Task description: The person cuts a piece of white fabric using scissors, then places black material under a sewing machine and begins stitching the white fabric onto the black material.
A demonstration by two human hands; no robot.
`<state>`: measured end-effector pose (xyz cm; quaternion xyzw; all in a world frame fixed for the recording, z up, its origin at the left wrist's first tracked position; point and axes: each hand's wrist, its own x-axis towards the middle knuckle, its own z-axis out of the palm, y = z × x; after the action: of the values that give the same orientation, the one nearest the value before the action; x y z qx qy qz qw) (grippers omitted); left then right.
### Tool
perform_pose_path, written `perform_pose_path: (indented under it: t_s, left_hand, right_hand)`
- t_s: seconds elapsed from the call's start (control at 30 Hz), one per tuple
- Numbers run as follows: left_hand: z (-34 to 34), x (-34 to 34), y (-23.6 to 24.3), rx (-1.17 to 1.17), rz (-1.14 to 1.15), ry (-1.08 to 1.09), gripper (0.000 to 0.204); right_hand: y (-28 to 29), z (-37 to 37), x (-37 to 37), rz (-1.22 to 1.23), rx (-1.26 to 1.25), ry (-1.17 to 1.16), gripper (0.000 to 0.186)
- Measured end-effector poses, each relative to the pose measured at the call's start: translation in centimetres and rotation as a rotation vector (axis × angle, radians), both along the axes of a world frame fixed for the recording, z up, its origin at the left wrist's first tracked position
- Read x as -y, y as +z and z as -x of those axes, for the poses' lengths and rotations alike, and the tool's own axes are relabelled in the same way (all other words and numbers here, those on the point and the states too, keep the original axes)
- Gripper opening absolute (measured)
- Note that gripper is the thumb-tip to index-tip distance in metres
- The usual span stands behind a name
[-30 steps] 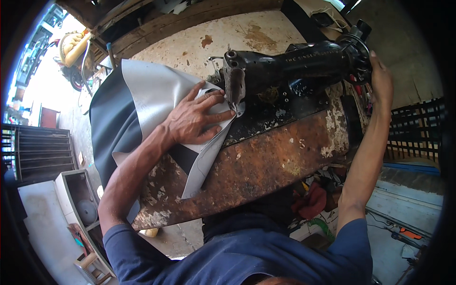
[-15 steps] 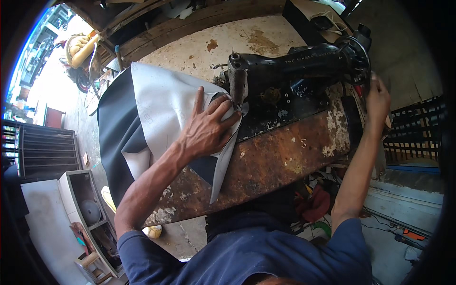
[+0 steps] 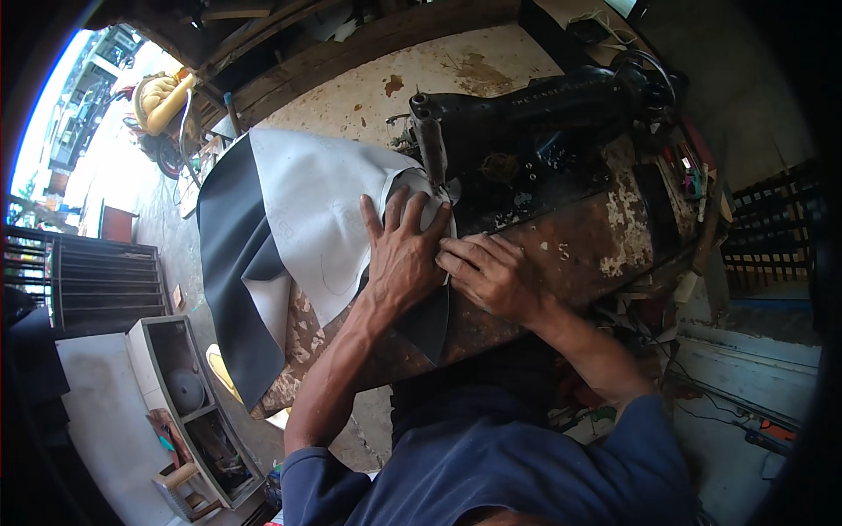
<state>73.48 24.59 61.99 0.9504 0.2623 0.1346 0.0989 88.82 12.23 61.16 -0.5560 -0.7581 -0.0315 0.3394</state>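
Observation:
A large sheet of leatherette [image 3: 307,197], black on one face and pale grey on its backing, lies folded at the needle end of an old black sewing machine [image 3: 544,118]. My left hand [image 3: 405,256] rests on the pale side with fingers spread, just below the presser area. Close beside it, my right hand [image 3: 493,273] has its thumb and fingers pinched on the sheet's edge. Fingertips of the two hands nearly meet in front of the needle. The needle and the exact grip point are partly hidden.
The worn wooden table [image 3: 570,250] carries the machine, with small tools [image 3: 693,175] at its right end. The handwheel [image 3: 658,74] stands far right. On the left are a shelf unit [image 3: 145,351] and, farther off, a yellow padded seat [image 3: 162,101].
My right hand has left the handwheel and come left to the sheet's edge beside my left hand. My left hand stays on the sheet, whose near corner has shifted.

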Motion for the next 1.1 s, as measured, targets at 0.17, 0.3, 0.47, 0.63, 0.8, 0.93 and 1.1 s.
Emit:
perform_pose_path:
  t_s: [0.17, 0.3, 0.47, 0.63, 0.8, 0.93, 1.1]
  left_hand:
    - [-0.4, 1.0, -1.3, 0.029, -0.003, 0.094, 0.068]
    - [-0.3, 1.0, -1.3, 0.028, -0.031, 0.091, 0.067]
    - [-0.1, 0.3, -1.2, 0.039, -0.073, 0.04, 0.057]
    - [0.0, -0.4, -1.1, 0.046, -0.088, 0.029, 0.054]
    - [0.8, -1.9, -0.9, 0.043, -0.099, -0.007, 0.051]
    - [1.1, -1.8, -0.9, 0.036, -0.083, -0.051, 0.052]
    - [2.2, -0.6, -0.9, 0.01, -0.082, -0.054, 0.051]
  right_hand:
    - [-0.3, -0.4, 1.2, -0.031, 0.069, -0.046, 0.029]
    - [-0.1, -0.3, 1.3, -0.009, 0.058, -0.068, 0.03]
    - [-0.1, -0.5, 1.4, -0.021, 0.075, -0.056, 0.032]
    - [-0.3, -0.4, 1.2, 0.003, 0.064, -0.036, 0.034]
    - [0.1, -0.2, 0.5, 0.011, 0.053, 0.036, 0.036]
    - [-0.1, -0.2, 0.6, 0.022, 0.06, 0.038, 0.037]
    - [0.3, -0.1, 0.6, 0.029, 0.07, 0.105, 0.041]
